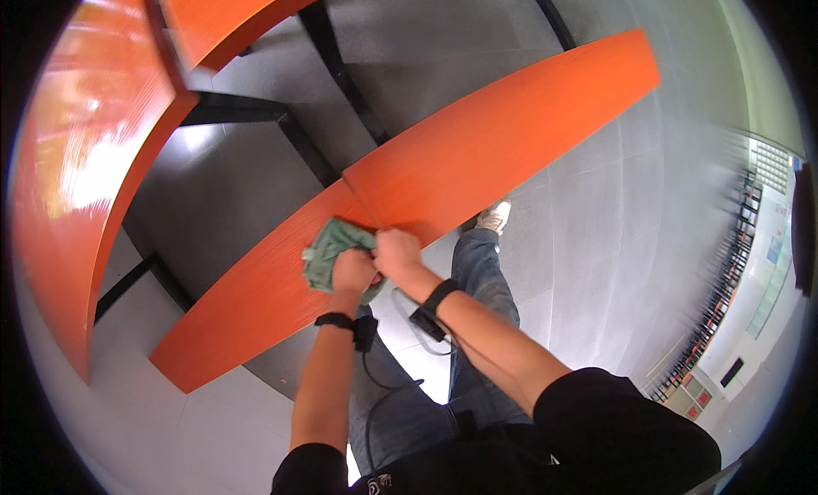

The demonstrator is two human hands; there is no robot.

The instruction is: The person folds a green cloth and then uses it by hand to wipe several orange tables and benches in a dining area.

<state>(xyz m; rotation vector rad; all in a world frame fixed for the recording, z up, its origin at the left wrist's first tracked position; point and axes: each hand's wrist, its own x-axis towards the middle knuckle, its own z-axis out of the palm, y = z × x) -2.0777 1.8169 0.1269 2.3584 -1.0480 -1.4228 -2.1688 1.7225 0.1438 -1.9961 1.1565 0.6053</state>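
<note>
A crumpled green cloth (328, 246) rests on an orange bench (486, 146), just below the seam between its two sections. My left hand (352, 272) is closed on the cloth, which spreads out to the left of it and shows below it. Close beside it, my right hand (397, 251) is curled into a fist at the cloth's right edge, gripping the bunched part between both hands. The fingertips are partly hidden. Each wrist wears a black strap (335, 320) with a small box and a cable.
A glossy orange table (111, 129) on black metal legs (311, 146) stands at the left and far left. My legs (486, 273) and a light shoe (494, 215) are close to the bench's near side. Grey tiled floor (588, 265) stretches right, toward rows of distant furniture (711, 303).
</note>
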